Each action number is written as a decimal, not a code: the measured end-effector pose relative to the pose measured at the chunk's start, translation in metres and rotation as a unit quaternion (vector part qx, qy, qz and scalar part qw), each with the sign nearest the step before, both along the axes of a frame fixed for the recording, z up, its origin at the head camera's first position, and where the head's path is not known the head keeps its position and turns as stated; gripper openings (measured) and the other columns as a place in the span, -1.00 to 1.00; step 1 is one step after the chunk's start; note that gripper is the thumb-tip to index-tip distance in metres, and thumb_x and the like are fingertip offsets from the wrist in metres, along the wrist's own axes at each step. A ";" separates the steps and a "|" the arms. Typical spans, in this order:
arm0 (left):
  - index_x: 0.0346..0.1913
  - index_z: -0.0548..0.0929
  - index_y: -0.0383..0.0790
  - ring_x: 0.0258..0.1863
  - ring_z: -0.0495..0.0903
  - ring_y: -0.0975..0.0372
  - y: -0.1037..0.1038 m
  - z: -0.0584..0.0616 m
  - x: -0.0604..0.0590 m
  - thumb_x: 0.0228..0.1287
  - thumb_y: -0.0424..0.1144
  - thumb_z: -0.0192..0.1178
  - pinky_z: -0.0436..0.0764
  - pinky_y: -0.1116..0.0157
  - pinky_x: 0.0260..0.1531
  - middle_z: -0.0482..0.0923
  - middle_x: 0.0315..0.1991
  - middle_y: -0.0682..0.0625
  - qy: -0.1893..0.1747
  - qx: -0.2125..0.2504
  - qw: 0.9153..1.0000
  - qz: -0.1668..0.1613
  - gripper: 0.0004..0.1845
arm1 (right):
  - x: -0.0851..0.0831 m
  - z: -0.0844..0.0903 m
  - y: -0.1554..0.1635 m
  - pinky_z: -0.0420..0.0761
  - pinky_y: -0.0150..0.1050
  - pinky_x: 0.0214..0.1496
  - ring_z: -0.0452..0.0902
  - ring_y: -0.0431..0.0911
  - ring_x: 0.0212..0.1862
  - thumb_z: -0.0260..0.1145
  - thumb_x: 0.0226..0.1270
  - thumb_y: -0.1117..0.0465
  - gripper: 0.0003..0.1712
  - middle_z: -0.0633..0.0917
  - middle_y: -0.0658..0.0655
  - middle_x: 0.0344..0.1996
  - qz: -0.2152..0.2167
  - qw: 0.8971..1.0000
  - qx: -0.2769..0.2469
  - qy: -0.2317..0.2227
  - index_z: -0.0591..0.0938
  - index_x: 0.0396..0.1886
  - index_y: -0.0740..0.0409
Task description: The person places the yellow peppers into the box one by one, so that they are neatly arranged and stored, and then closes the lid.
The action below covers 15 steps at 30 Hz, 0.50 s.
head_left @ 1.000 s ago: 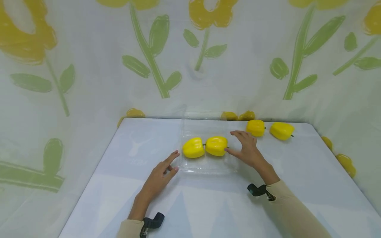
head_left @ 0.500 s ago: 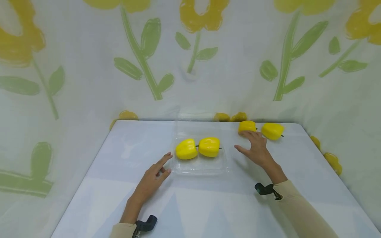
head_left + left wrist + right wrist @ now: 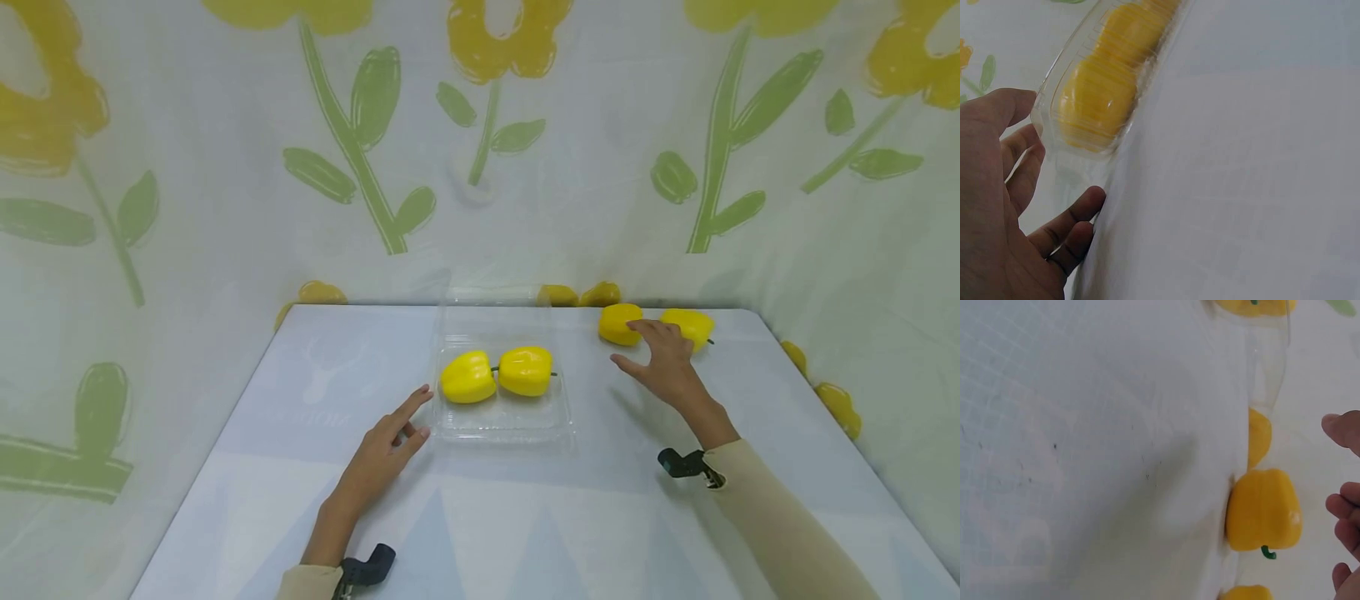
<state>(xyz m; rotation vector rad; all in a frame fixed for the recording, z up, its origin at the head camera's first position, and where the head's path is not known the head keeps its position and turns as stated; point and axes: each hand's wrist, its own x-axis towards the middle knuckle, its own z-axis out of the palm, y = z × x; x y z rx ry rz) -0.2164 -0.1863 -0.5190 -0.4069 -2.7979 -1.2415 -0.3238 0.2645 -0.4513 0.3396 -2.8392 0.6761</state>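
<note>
Right hand [image 3: 666,367] is wide and holds nothing: thumb well apart from the fingers. In the head view its fingertips overlap the back-left pepper [image 3: 618,324], but the right wrist view shows a gap, so we call it near, not touching.

Key relation: that pepper lies just beyond the right hand and to its left, on its side on the table [image 3: 480,517], stem end toward the person's right. We judge its long axis, short as it is, to run about left to right. The right hand is much the nearer one; the left is well apart from it. Back-right pepper [image 3: 692,320] sits just beside, partly hidden by the fingers, stem also rightward.

Left hand [image 3: 381,454] is loose, fingers spread, gripping nothing; one fingertip is at the left edge of the box [image 3: 510,423]. We read that as touching from the left wrist view, but can't be sure.

Box is clear, between the hands, lid [image 3: 495,317] open on the far side. Inside lie two more: left boxed pepper [image 3: 467,379] and right boxed pepper [image 3: 525,372], side by side, stems rightward. Flower-print cloth [image 3: 570,225] hangs behind.
</note>
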 end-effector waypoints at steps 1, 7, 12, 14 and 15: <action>0.54 0.23 0.31 -0.21 0.41 0.25 0.000 0.000 0.000 0.49 0.20 0.03 0.48 0.20 -0.16 0.29 0.41 0.36 -0.001 -0.001 1.000 0.001 -0.39 | -0.001 0.000 0.001 0.04 0.44 0.16 0.10 0.34 0.31 0.44 0.30 0.03 -0.25 0.39 0.41 0.31 -0.001 1.000 0.000 -0.002 0.41 0.34 0.32; 0.54 0.23 0.32 -0.18 0.41 0.24 0.000 0.002 0.001 0.50 0.14 0.06 0.48 0.18 -0.14 0.23 0.43 0.43 -0.012 0.003 1.000 0.006 -0.39 | -0.009 -0.002 0.008 0.01 0.45 0.20 0.06 0.35 0.35 0.41 0.32 -0.04 -0.21 0.35 0.39 0.36 -0.014 1.000 0.007 -0.019 0.38 0.38 0.29; 0.54 0.23 0.32 -0.17 0.42 0.25 0.001 0.002 0.001 0.49 0.16 0.06 0.49 0.17 -0.13 0.20 0.45 0.43 -0.006 0.004 1.000 0.004 -0.39 | -0.014 -0.003 0.015 0.04 0.44 0.15 0.09 0.39 0.31 0.42 0.32 -0.02 -0.20 0.34 0.41 0.36 -0.018 1.000 0.015 -0.013 0.36 0.39 0.30; 0.53 0.23 0.33 -0.16 0.42 0.25 0.001 0.002 0.001 0.49 0.16 0.05 0.48 0.17 -0.13 0.21 0.44 0.44 -0.004 0.004 1.000 0.005 -0.39 | -0.016 -0.003 0.016 0.07 0.42 0.12 0.11 0.41 0.29 0.43 0.30 -0.01 -0.19 0.35 0.42 0.35 -0.019 1.000 0.019 -0.009 0.36 0.38 0.31; 0.53 0.23 0.33 -0.16 0.42 0.25 0.001 0.002 0.001 0.49 0.15 0.06 0.48 0.17 -0.14 0.22 0.43 0.43 -0.003 0.005 1.000 0.005 -0.39 | -0.017 -0.003 0.016 0.08 0.42 0.11 0.12 0.41 0.28 0.43 0.30 -0.01 -0.19 0.35 0.43 0.35 -0.019 1.000 0.021 -0.008 0.35 0.39 0.31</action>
